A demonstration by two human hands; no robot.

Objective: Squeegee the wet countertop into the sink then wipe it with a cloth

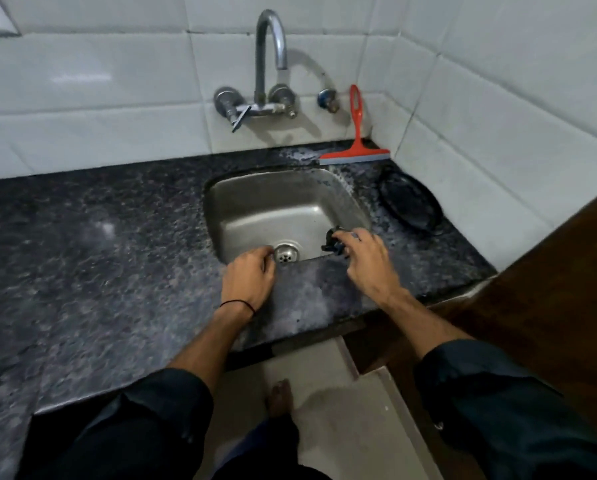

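Note:
A red squeegee (356,147) stands at the back right of the dark speckled countertop (92,258), its blade on the counter and its handle leaning on the tiled wall. The steel sink (255,209) lies in the middle, with its drain (286,253) near the front rim. My left hand (248,277) rests at the sink's front rim beside the drain, fingers curled with nothing visible in them. My right hand (368,261) is at the sink's front right corner, fingers closed on a small black object (333,241) that I cannot identify. No cloth is clearly visible.
A curved tap (271,60) juts from the white tiled wall above the sink. A round black plate or lid (411,206) lies right of the sink. A brown wooden panel (546,306) borders the counter on the right. Below are the floor and my bare foot (281,398).

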